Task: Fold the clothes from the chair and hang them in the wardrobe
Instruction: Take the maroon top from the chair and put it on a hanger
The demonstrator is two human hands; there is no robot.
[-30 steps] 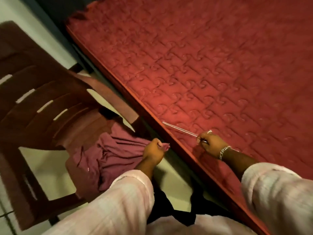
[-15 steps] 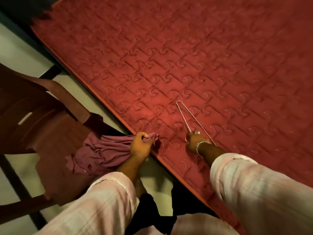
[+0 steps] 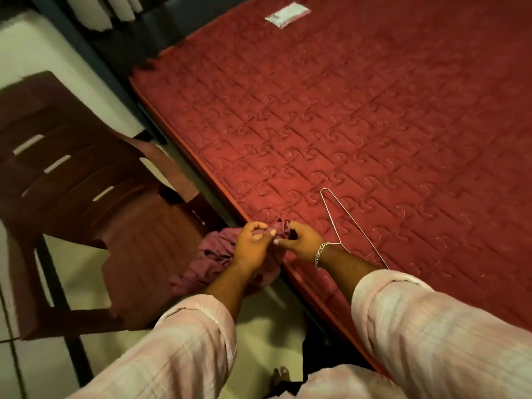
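Nearest the camera, two pale pink checked sleeves [image 3: 184, 338] reach forward to the hands. The left hand [image 3: 253, 244] and the right hand [image 3: 299, 240] meet at the mattress edge, the fingers [image 3: 272, 233] of both curled and pinching a bunched fold of the crumpled mauve cloth garment [image 3: 218, 254]. The rest of the garment trails down and to the left of the fingers, over the gap between bed and the dark brown slatted plastic chair [image 3: 95, 197]; whether any of it rests on the seat I cannot tell. Just right of the right-hand fingers, past the silver chain bracelet [image 3: 321, 253], a thin bare wire hanger [image 3: 339, 214] lies flat on the quilted red mattress [image 3: 374, 125]. My judgement: the hanging bulk could slip to the pale tiled floor [image 3: 264, 321] if the pinch loosens, and spreading the cloth rightward could snag or bury the hanger, which lies where the folding would be done. Beyond the fingers, a white label [image 3: 288, 14] sits at the mattress's far end.
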